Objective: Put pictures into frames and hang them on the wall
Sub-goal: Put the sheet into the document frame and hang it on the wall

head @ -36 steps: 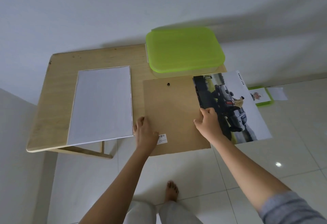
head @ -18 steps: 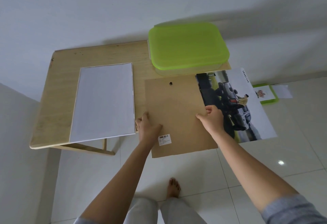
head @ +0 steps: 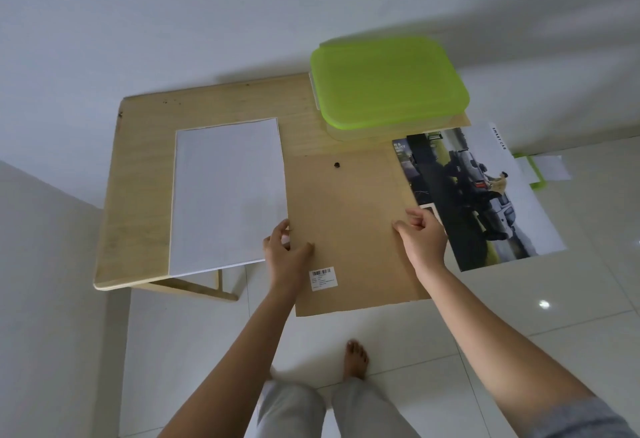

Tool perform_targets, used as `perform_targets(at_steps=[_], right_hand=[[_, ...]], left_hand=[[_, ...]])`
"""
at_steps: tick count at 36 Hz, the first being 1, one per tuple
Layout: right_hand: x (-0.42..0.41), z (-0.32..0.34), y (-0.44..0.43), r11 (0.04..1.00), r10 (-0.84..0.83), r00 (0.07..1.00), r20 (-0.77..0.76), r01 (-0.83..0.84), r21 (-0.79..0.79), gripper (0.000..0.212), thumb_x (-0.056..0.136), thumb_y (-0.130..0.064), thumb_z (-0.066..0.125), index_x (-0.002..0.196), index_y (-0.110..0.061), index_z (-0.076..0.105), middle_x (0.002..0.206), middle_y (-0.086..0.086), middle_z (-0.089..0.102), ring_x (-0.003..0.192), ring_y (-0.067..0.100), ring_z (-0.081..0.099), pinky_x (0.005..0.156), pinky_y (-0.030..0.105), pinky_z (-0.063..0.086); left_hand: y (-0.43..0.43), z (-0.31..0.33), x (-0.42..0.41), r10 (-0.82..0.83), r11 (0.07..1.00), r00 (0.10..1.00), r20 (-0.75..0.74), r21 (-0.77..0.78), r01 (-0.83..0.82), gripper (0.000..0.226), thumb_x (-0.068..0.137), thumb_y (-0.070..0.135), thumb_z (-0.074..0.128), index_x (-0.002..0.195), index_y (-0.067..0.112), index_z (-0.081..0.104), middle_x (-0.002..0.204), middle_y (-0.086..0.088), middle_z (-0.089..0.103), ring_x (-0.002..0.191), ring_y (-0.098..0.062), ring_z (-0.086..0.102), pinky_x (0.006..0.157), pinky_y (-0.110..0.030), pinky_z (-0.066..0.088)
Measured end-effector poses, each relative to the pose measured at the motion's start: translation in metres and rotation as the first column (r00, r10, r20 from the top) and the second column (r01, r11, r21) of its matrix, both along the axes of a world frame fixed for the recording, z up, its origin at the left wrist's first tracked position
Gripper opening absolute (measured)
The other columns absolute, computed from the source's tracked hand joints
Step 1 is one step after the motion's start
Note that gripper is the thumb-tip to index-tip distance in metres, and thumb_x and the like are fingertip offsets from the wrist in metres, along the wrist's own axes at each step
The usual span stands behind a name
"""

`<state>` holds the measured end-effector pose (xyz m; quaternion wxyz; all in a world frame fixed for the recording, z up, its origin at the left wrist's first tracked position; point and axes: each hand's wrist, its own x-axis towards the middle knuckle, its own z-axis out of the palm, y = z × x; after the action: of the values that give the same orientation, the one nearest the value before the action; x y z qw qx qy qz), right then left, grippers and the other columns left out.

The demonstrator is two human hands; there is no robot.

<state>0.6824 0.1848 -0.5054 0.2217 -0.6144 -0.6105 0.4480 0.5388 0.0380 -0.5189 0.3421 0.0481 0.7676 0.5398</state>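
Wooden worktop [head: 138,195] against white wall [head: 207,22]. Backing board [head: 349,223] overhangs its near edge, car picture [head: 485,202] touching it. Left grip [head: 282,250] and right grip [head: 424,240] pinch its side edges. We judge it light, stiff, thin: hold both edges.

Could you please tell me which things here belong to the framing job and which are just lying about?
For the job: board, car poster, likely the white sheet.
Lying about: green-lidded box, green-edged item and paper on the floor.
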Motion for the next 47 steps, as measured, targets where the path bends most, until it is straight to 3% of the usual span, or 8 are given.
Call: perform_targets(at_steps=[6,11,18,23,34,38,42,47], right_hand=[[-0.024,-0.002,-0.038,0.998,-0.048,0.999,-0.013,0.047,-0.033,0.031,0.083,-0.012,0.065,0.114,-0.011,0.059,0.101,0.0,0.055,0.094,0.013,0.05,0.078,0.023,0.037],[-0.044,0.002,-0.061,0.992,-0.125,0.992,-0.027,0.124,-0.032,0.032,0.084,-0.013,0.064,0.115,-0.012,0.058,0.104,0.0,0.054,0.096,0.015,0.05,0.08,0.025,0.038],[-0.071,0.013,-0.08,0.985,-0.175,0.982,-0.073,0.175,0.003,0.032,0.083,-0.012,0.064,0.115,-0.011,0.058,0.099,0.001,0.055,0.093,0.014,0.052,0.079,0.025,0.04],[-0.108,0.018,-0.092,0.995,-0.082,0.992,-0.095,0.086,0.043,0.029,0.082,-0.01,0.065,0.111,-0.01,0.061,0.091,-0.001,0.055,0.089,0.016,0.052,0.075,0.024,0.039],[-0.203,0.005,-0.095,0.982,0.184,0.98,-0.082,-0.18,0.049,0.026,0.079,-0.005,0.064,0.105,-0.007,0.063,0.084,0.001,0.054,0.076,0.015,0.05,0.056,0.003,0.037],[-0.217,-0.003,-0.087,0.968,0.252,0.966,-0.051,-0.252,0.002,0.024,0.08,-0.006,0.063,0.104,-0.01,0.063,0.076,-0.004,0.052,0.067,0.01,0.049,0.054,0.006,0.038],[-0.218,-0.011,-0.08,0.95,0.312,0.95,-0.028,-0.313,-0.001,0.021,0.08,-0.007,0.064,0.1,-0.013,0.064,0.074,-0.003,0.054,0.07,0.014,0.052,0.06,0.014,0.038],[-0.22,-0.015,-0.074,0.929,0.365,0.931,0.014,-0.366,0.05,0.017,0.08,-0.003,0.061,0.095,-0.012,0.062,0.07,0.001,0.053,0.06,0.011,0.048,0.052,0.012,0.037]], left_hand=[[-0.032,0.002,-0.029,-0.02,1.0,1.0,0.018,0.011,0.019,0.058,0.071,0.01,0.063,0.125,0.025,0.049,0.124,-0.011,0.049,0.096,-0.025,0.062,0.076,-0.036,0.055],[-0.049,0.003,-0.054,-0.095,0.995,0.995,0.001,0.025,0.095,0.057,0.075,0.007,0.063,0.126,0.028,0.047,0.123,-0.008,0.048,0.097,-0.025,0.062,0.079,-0.043,0.056],[-0.063,0.011,-0.086,-0.142,0.987,0.99,-0.02,0.076,0.143,0.066,0.061,0.021,0.059,0.126,0.024,0.05,0.121,-0.009,0.051,0.095,-0.025,0.062,0.081,-0.046,0.055],[-0.087,0.015,-0.112,-0.07,0.997,0.996,-0.061,0.034,0.072,0.056,0.081,0.007,0.059,0.132,0.023,0.043,0.119,0.0,0.037,0.1,-0.02,0.054,0.087,-0.039,0.052],[-0.123,0.006,-0.181,0.108,0.991,0.987,-0.117,-0.064,-0.116,0.058,0.079,0.006,0.06,0.133,0.018,0.043,0.121,-0.008,0.039,0.1,-0.026,0.054,0.088,-0.044,0.051],[-0.12,0.009,-0.193,0.124,0.983,0.98,-0.156,-0.113,-0.142,0.057,0.081,0.004,0.059,0.135,0.015,0.041,0.115,-0.004,0.034,0.09,-0.018,0.047,0.08,-0.031,0.043],[-0.118,0.008,-0.201,0.085,0.977,0.982,-0.17,-0.177,-0.115,0.058,0.081,0.006,0.059,0.135,0.015,0.04,0.115,-0.004,0.033,0.08,-0.011,0.045,0.077,-0.029,0.041],[-0.113,0.005,-0.202,0.039,0.973,0.982,-0.187,-0.216,-0.08,0.061,0.081,0.007,0.059,0.138,0.013,0.038,0.121,-0.008,0.035,0.089,-0.016,0.046,0.079,-0.027,0.04]])
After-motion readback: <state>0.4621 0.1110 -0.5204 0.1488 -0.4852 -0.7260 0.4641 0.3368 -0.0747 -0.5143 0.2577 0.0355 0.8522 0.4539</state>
